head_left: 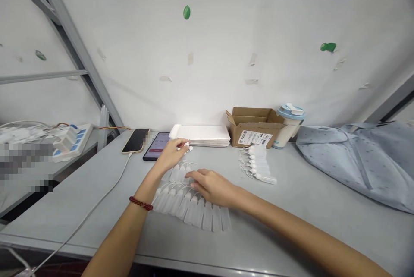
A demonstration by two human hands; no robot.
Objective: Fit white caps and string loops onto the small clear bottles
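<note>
My left hand (174, 152) is closed in a pinch on a small white piece (186, 146) in front of the white stack. Its exact kind is too small to make out. A bracelet of dark red beads (141, 203) circles my left wrist. My right hand (211, 185) hovers over the translucent plastic tubes (184, 206) with white caps and string loops, its index finger and thumb apart and nothing visibly held. Several tubes lie side by side in a fanned row, with a shorter group (176, 173) behind them. My right hand partly covers the row.
More capped tubes (260, 165) lie to the right. Behind stand an open cardboard box (254, 132), a lidded cup (287, 126) and a white stack (203, 134). Two phones, one black (136, 140) and one lit (155, 147), lie left near a cable (111, 193). Blue fabric (355, 160) covers the right.
</note>
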